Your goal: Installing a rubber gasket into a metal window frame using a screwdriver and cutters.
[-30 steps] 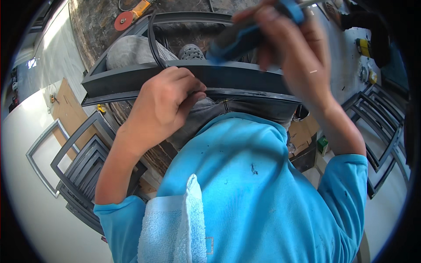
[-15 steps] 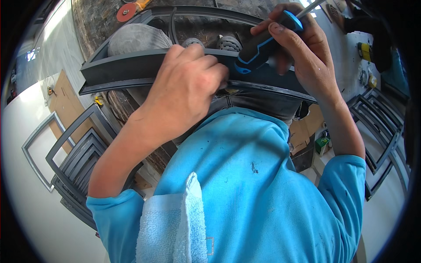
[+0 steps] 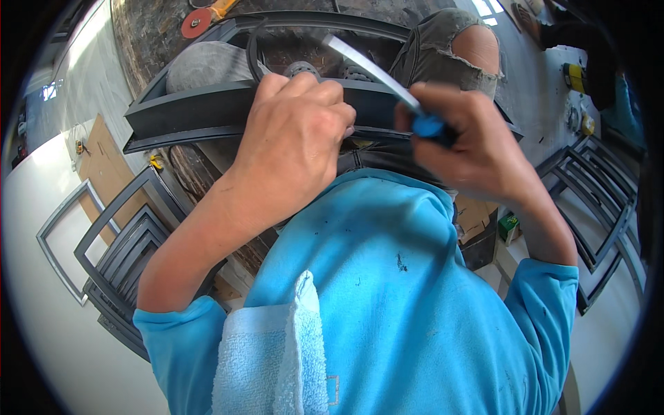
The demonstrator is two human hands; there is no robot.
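A dark grey metal frame (image 3: pixel 194 114) lies across my lap. My left hand (image 3: pixel 294 131) is closed at its near side, knuckles up. A thin black bendable strip (image 3: pixel 253 52) curves up from behind these knuckles; the fingertips and what they pinch are mostly hidden. To the right, my right hand (image 3: pixel 477 138) grips a screwdriver (image 3: pixel 429 126) by its blue and black handle, just above the frame's right part. Its bright metal shaft slants up to the far left, clear of the frame. The right fingers are smeared by motion.
An angle grinder with a red disc (image 3: pixel 196 23) lies on the dark board (image 3: pixel 145 41) at far left. Several grey frames (image 3: pixel 131 256) stand on the left, more frames (image 3: pixel 595 194) on the right. A light blue towel (image 3: pixel 270 360) hangs over my shirt. Another person's dark leg (image 3: pixel 574 41) shows far right.
My right hand has come down and nearer, swinging the screwdriver's shaft from pointing far right to far left. The black strip has shifted left; my left hand has barely moved.
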